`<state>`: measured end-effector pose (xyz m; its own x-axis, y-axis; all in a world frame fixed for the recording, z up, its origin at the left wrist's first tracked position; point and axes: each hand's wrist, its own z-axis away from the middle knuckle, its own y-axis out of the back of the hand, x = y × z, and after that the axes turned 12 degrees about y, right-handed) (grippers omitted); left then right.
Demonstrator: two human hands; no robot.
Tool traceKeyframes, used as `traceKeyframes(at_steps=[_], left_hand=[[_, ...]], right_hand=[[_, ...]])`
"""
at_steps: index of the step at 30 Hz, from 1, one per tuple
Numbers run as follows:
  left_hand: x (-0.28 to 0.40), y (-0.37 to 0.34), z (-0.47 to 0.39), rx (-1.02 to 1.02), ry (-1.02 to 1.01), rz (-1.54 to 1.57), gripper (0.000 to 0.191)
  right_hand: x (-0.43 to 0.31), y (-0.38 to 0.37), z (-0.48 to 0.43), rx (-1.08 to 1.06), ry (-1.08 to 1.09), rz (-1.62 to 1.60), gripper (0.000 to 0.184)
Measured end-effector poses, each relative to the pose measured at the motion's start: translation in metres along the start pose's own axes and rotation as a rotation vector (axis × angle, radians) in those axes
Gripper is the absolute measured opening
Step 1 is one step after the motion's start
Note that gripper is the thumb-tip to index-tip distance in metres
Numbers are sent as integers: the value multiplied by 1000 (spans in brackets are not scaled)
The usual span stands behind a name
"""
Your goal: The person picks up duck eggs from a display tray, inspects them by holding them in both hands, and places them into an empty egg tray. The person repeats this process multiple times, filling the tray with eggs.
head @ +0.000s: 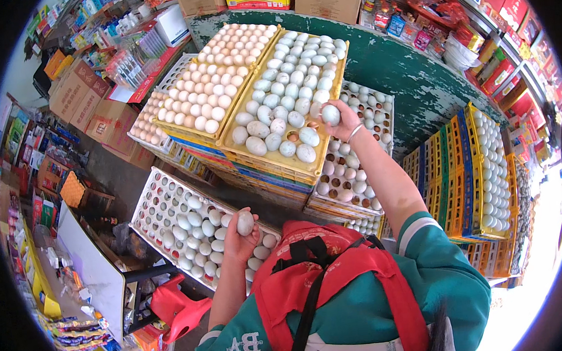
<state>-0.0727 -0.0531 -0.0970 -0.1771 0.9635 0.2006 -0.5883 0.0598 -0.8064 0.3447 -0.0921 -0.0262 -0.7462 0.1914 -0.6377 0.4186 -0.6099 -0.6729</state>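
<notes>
My right hand (343, 121) holds a pale bluish egg (330, 115) above the right edge of a yellow plastic egg tray (242, 154) filled with pale eggs. In my left hand (242, 240), a grey-white egg (245, 223) rests against the fingers, over a white plastic egg tray (146, 205). That white tray is partly filled; its left side shows bare holes. Left of the bluish eggs, another yellow tray holds cream and light brown eggs (204, 99). Both yellow trays top a stack of coloured trays.
More egg trays (384, 124) stand right of the stack, and a tall stack of yellow, green and blue trays (445, 168) is farther right. A red plastic stool (176, 307) and a white-topped table (92, 273) are at lower left. Cardboard boxes (111, 121) stand at left.
</notes>
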Motion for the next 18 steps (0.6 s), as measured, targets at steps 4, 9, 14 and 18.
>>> traceKeyframes(at_steps=[4, 9, 14, 18], left_hand=[[-4, 11, 4, 8, 3, 28, 34], [-9, 21, 8, 47, -26, 49, 32], [-8, 22, 12, 47, -37, 21, 32], [-9, 21, 13, 41, -38, 16, 32]], right_hand=[[0, -2, -6, 15, 7, 369, 22], [9, -27, -13, -261, 257, 1290, 23], [16, -65, -13, -414, 384, 2097, 41], [32, -96, -9, -571, 460, 2261, 47]])
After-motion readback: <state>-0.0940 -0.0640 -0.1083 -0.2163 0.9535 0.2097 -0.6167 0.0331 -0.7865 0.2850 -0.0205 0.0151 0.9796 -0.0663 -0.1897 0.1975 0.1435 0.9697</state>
